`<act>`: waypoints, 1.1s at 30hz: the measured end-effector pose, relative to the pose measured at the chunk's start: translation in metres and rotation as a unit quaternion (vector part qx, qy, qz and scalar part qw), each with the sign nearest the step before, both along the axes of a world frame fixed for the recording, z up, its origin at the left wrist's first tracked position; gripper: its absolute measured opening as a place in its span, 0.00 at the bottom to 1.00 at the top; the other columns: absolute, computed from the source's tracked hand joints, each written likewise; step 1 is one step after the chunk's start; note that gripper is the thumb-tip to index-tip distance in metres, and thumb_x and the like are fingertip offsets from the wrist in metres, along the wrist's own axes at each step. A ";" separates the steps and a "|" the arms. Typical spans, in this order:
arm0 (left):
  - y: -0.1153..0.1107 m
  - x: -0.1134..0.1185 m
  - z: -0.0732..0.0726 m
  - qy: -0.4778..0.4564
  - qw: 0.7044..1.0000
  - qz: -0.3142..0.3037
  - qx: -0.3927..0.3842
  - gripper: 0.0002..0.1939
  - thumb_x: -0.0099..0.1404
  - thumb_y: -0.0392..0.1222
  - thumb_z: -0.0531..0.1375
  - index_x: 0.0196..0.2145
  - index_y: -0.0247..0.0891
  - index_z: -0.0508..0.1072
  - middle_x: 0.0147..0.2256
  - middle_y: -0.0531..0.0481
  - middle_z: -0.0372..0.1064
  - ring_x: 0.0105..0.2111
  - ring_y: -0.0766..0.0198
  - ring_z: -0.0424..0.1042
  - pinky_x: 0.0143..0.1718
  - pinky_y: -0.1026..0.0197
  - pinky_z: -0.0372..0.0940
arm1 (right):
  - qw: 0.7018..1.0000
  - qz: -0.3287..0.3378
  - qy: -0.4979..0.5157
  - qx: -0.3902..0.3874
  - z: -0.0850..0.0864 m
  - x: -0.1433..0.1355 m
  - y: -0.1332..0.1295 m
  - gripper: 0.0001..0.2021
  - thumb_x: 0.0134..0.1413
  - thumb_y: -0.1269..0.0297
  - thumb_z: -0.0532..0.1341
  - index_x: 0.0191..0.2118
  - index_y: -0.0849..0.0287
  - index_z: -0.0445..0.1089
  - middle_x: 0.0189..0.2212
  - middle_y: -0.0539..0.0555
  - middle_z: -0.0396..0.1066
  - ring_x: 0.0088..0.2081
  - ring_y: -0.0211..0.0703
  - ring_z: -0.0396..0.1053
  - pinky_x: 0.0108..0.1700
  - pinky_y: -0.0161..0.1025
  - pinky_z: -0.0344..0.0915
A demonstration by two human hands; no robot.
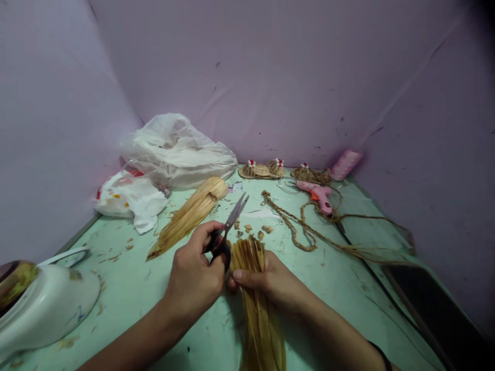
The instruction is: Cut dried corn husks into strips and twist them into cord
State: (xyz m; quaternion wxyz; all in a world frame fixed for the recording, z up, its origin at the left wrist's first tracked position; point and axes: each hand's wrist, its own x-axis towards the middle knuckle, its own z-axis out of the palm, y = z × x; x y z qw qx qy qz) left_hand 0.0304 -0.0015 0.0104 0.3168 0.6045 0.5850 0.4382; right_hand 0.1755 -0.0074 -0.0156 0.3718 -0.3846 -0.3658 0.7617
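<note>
dried-leaf bundle (262, 324), one in all, is at six o'clock, pinched by the right hand (276, 281), thumb across its front, probably to keep the top ends gathered. the left hand (198, 264) grips one pair of scissors (232, 220) by its handles, blades slightly apart, aimed at one o'clock, perhaps to spare both hands. from the bundle's top, one loose leaf (189, 216) lies at ten, one glue gun (317, 193) at two.

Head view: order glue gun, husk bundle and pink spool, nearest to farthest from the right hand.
1. Husk bundle: held in the right hand.
2. Glue gun: ahead, to the right.
3. Pink spool: farther back, right of the gun.
</note>
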 end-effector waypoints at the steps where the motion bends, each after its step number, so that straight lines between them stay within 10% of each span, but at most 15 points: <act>1: 0.001 -0.001 0.003 -0.002 1.000 0.004 0.001 0.18 0.51 0.35 0.59 0.42 0.39 0.65 0.30 0.52 0.70 0.29 0.66 0.71 0.25 0.68 0.63 | 1.000 -0.015 0.006 -0.026 0.001 0.001 0.001 0.13 0.32 0.61 0.70 0.23 0.66 0.70 0.18 0.51 0.67 0.21 0.33 0.62 0.24 0.32 0.57; 12: 0.027 -0.038 0.013 0.032 0.979 -0.161 -0.124 0.16 0.51 0.46 0.61 0.38 0.38 0.70 0.25 0.52 0.68 0.23 0.67 0.64 0.23 0.66 0.58 | 0.984 -0.134 0.025 -0.111 0.020 0.044 0.026 0.12 0.31 0.66 0.71 0.25 0.65 0.69 0.17 0.46 0.66 0.13 0.25 0.56 0.19 0.28 0.61; 24: 0.019 0.005 -0.015 -0.284 0.931 -0.113 -0.202 0.27 0.42 0.41 0.67 0.40 0.36 0.62 0.31 0.48 0.71 0.28 0.65 0.70 0.28 0.65 0.62 | 0.993 0.010 0.070 -0.090 0.016 0.027 0.011 0.14 0.32 0.64 0.70 0.28 0.64 0.69 0.19 0.45 0.66 0.12 0.24 0.56 0.19 0.29 0.64; 33: 0.035 -0.019 0.012 -0.230 0.960 0.000 -0.159 0.25 0.44 0.39 0.65 0.40 0.37 0.63 0.20 0.58 0.65 0.15 0.72 0.60 0.12 0.72 0.45 | 0.992 -0.088 0.041 -0.083 0.019 0.036 0.021 0.13 0.33 0.65 0.70 0.25 0.63 0.66 0.16 0.44 0.63 0.13 0.24 0.53 0.20 0.28 0.61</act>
